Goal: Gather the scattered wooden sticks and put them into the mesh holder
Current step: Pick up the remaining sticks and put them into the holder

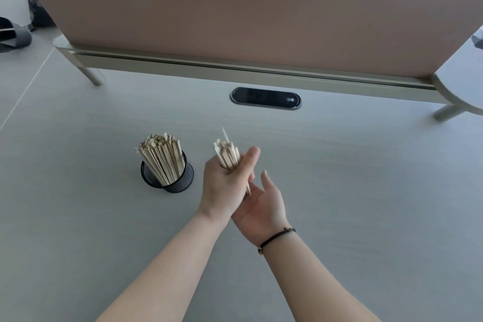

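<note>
Two hands: left hand [225,185] clutching stick bundle [228,156], right hand [261,205] spread; no legible writing.

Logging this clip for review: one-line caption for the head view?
Left hand grips a bundle of wooden sticks over the open right hand, beside the stick-filled mesh holder.

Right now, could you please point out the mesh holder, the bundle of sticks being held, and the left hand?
mesh holder [183,183]: head view, on its black mesh wall.
bundle [226,155]: head view, on the sticks above the fist.
left hand [222,189]: head view, on the back of the hand.
</note>
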Demonstrator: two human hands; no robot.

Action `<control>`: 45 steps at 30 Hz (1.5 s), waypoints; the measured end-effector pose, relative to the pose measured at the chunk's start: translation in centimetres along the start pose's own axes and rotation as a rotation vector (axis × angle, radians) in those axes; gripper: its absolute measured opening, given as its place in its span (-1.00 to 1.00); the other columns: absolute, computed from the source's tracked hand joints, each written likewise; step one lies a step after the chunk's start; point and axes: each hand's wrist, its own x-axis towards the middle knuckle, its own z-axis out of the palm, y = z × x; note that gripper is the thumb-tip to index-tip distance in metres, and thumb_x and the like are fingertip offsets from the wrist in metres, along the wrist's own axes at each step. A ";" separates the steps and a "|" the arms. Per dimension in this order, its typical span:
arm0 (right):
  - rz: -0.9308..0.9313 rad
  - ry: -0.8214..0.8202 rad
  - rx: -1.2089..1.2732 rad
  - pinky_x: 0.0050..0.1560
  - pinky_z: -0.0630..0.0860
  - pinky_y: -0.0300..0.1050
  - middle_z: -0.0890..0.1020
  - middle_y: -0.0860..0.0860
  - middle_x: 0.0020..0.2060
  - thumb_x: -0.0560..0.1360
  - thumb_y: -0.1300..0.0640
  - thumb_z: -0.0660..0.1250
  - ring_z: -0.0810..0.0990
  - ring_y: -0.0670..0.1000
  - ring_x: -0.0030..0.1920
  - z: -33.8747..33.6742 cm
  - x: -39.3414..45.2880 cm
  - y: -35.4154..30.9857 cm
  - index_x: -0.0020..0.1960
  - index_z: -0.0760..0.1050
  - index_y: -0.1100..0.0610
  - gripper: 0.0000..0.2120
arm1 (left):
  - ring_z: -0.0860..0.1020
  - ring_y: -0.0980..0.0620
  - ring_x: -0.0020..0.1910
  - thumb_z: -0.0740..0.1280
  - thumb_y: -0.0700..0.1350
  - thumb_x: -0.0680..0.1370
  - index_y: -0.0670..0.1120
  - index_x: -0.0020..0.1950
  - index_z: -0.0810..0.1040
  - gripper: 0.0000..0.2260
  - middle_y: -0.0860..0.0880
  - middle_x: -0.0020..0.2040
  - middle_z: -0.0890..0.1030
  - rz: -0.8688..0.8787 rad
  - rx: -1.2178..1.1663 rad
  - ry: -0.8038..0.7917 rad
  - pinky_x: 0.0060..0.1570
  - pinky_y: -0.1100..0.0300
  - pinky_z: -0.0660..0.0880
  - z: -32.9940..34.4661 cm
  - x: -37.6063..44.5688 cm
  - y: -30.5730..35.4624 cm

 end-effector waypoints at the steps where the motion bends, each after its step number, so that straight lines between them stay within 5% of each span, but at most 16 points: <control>1: -0.006 -0.043 0.031 0.37 0.39 0.06 0.64 0.19 0.17 0.63 -0.14 0.09 0.60 0.17 0.22 0.6 0.2 -0.2 0.20 0.60 0.27 -0.46 | 0.53 -0.19 -0.41 0.46 -0.02 0.50 -0.25 -0.39 0.50 -0.61 -0.28 -0.41 0.54 0.019 0.014 -0.004 -0.32 0.02 0.50 0.1 -0.2 0.1; 7: -0.016 -0.117 -0.069 0.45 0.31 0.01 0.59 0.13 0.23 0.66 -0.01 0.09 0.54 0.12 0.30 2.0 0.4 -0.4 0.23 0.60 0.20 -0.59 | 0.60 -0.23 -0.32 0.52 0.00 0.38 -0.18 -0.32 0.54 -0.71 -0.24 -0.35 0.60 0.001 0.009 0.029 -0.20 -0.17 0.56 -0.2 -0.5 -0.7; 12: -0.022 -0.101 -0.058 0.33 0.42 -0.02 0.64 0.11 0.16 0.63 0.02 0.18 0.60 0.10 0.21 2.0 0.2 0.6 0.17 0.64 0.16 -0.66 | 0.65 -0.02 -0.24 0.59 -0.10 0.34 -0.07 -0.19 0.62 -0.82 -0.12 -0.23 0.67 -0.054 -0.038 0.067 -0.12 0.03 0.58 -0.5 -0.5 -0.1; 18: -0.030 -0.029 -0.178 0.06 0.55 0.05 0.68 0.19 0.02 0.59 0.13 0.26 0.68 0.16 0.06 3.8 0.2 2.2 0.01 0.68 0.25 -0.74 | 0.22 -0.21 -0.42 0.49 0.14 0.36 -0.31 -0.38 0.21 -0.37 -0.34 -0.45 0.23 -0.050 -0.068 0.110 -0.37 -0.04 0.24 -1.9 -0.2 1.1; 21: -0.015 0.021 -0.283 0.16 0.53 0.12 0.64 0.26 0.14 0.54 0.20 0.31 0.64 0.20 0.12 5.7 0.6 3.4 0.16 0.62 0.30 -0.74 | 0.15 -0.18 -0.44 0.39 0.16 0.47 -0.19 -0.43 0.16 -0.42 -0.20 -0.48 0.16 -0.036 -0.175 0.148 -0.37 -0.09 0.16 -3.7 0.3 2.5; 25: -0.056 0.023 -0.357 0.05 0.58 0.08 0.64 0.22 -0.10 0.60 0.24 0.22 0.64 0.15 -0.12 8.9 1.1 4.5 0.08 0.58 0.38 -0.76 | 0.15 -0.01 -0.50 0.31 0.05 0.55 -0.09 -0.44 0.13 -0.50 -0.04 -0.53 0.20 -0.006 -0.347 0.290 -0.44 0.07 0.13 -7.4 2.1 4.1; 28: -0.094 0.091 -0.432 0.06 0.58 0.07 0.65 0.19 -0.12 0.61 0.21 0.23 0.64 0.16 -0.15 10.4 1.9 5.0 0.07 0.57 0.34 -0.77 | 0.25 -0.01 -0.52 0.29 0.04 0.58 -0.01 -0.51 0.25 -0.52 0.01 -0.57 0.27 0.026 -0.324 0.346 -0.44 0.14 0.24 -10.1 3.5 3.7; 32: -0.176 0.193 -0.590 0.02 0.60 0.03 0.69 0.12 -0.15 0.60 0.19 0.25 0.68 0.15 -0.14 10.9 2.6 5.7 0.03 0.59 0.26 -0.81 | 0.41 -0.10 -0.48 0.30 0.03 0.59 0.03 -0.55 0.34 -0.50 0.03 -0.57 0.38 0.080 -0.197 0.327 -0.33 0.01 0.41 -11.9 4.6 2.0; 36: -0.358 0.304 -0.749 -0.17 0.57 -0.04 0.64 0.10 -0.21 0.59 0.21 0.22 0.70 0.10 -0.27 10.8 3.1 5.3 -0.06 0.58 0.22 -0.83 | 0.40 -0.09 -0.48 0.30 0.09 0.57 0.04 -0.55 0.35 -0.52 0.06 -0.58 0.38 0.094 -0.134 0.335 -0.33 -0.18 0.45 -12.3 5.4 1.4; 39: -0.434 0.358 -0.849 -0.28 0.53 -0.09 0.64 0.07 -0.23 0.58 0.20 0.24 0.62 0.05 -0.36 10.4 3.3 5.0 -0.08 0.59 0.20 -0.83 | 0.45 -0.08 -0.51 0.32 0.03 0.59 0.04 -0.54 0.38 -0.52 0.07 -0.58 0.41 0.100 -0.057 0.338 -0.31 -0.08 0.49 -12.5 5.6 0.7; 45: -0.514 0.319 -1.007 -0.25 0.52 -0.24 0.63 0.00 -0.12 0.56 0.20 0.29 0.59 -0.06 -0.23 9.3 4.0 5.3 0.03 0.57 0.09 -0.90 | 0.66 -0.02 -0.23 0.51 -0.13 0.47 -0.11 -0.12 0.57 -0.86 -0.01 -0.26 0.66 0.203 0.118 0.342 -0.16 0.11 0.58 -12.7 5.1 -0.9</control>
